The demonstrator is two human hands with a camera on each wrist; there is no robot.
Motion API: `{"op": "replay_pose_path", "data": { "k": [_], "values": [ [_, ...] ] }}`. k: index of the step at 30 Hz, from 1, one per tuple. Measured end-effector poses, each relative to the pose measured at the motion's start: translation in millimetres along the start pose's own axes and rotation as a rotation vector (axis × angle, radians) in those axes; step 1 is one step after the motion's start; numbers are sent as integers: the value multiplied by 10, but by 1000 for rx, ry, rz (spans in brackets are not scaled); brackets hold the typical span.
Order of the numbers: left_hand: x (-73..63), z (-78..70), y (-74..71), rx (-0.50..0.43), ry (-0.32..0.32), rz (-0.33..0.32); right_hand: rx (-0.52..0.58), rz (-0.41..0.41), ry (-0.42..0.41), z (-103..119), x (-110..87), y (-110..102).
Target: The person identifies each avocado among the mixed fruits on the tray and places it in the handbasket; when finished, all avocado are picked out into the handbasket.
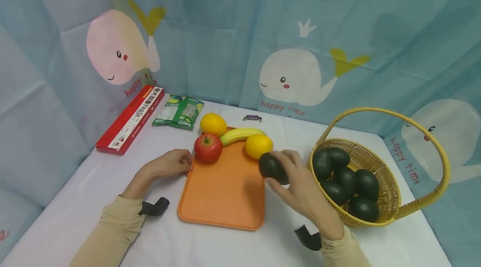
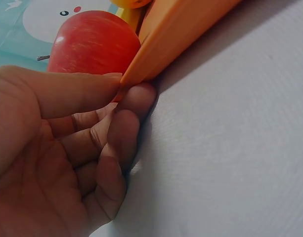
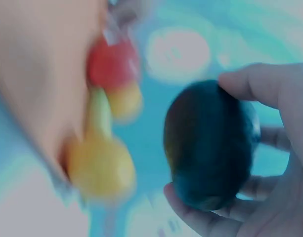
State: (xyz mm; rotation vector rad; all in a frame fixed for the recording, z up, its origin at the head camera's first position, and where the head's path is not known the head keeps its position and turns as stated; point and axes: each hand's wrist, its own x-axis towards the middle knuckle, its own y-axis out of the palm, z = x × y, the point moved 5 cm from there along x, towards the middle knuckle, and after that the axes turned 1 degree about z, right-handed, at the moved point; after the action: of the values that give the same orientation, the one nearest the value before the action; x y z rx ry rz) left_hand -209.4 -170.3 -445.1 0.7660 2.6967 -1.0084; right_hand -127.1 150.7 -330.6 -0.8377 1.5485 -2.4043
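Note:
My right hand (image 1: 300, 185) grips a dark green avocado (image 1: 272, 168) above the right edge of an orange tray (image 1: 221, 200). In the right wrist view, thumb and fingers curl round the avocado (image 3: 210, 145); that view is blurred. At the tray's left edge, my left hand (image 1: 170, 163) pinches the rim between thumb and fingers, as the left wrist view shows on the tray edge (image 2: 166, 44). Along the tray's far side lie a red apple (image 1: 208, 148), a yellow-green banana (image 1: 240, 134) and a yellow lemon-like fruit (image 1: 259, 146), with another yellow fruit (image 1: 213, 124) behind the apple.
On the right stands a yellow wicker basket (image 1: 392, 183) with a tall handle, holding several avocados (image 1: 345, 181). A red pasta box (image 1: 130, 120), a green packet (image 1: 179, 111) and a small purple wrapped item (image 1: 252, 118) lie at the back, before a blue curtain (image 1: 210, 41).

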Motion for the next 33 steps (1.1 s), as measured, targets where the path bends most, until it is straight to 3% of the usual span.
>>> {"op": "replay_pose_path", "data": {
  "k": [2, 4, 6, 9, 15, 26, 33],
  "values": [
    [6, -12, -19, 5, -12, 1, -25, -90, 112, -235, -105, -259],
    [10, -21, -31, 6, -22, 0, -48, -127, 222, -454, -215, -454],
    [12, -19, -37, 5, -19, 1, -92, -111, 305, -642, -317, -562],
    [5, -4, -41, 3, -15, -2, -145, -7, 374, -836, -430, -570],
    [11, 27, -34, -14, -19, 5, -169, 120, 408, -951, -528, -474],
    [-6, 23, -14, -25, -2, 0, -243, 200, 409, -1121, -468, -310],
    [-1, -5, -15, -22, 4, -5, -198, 189, 457, -1189, -478, -337]
  ]
}}
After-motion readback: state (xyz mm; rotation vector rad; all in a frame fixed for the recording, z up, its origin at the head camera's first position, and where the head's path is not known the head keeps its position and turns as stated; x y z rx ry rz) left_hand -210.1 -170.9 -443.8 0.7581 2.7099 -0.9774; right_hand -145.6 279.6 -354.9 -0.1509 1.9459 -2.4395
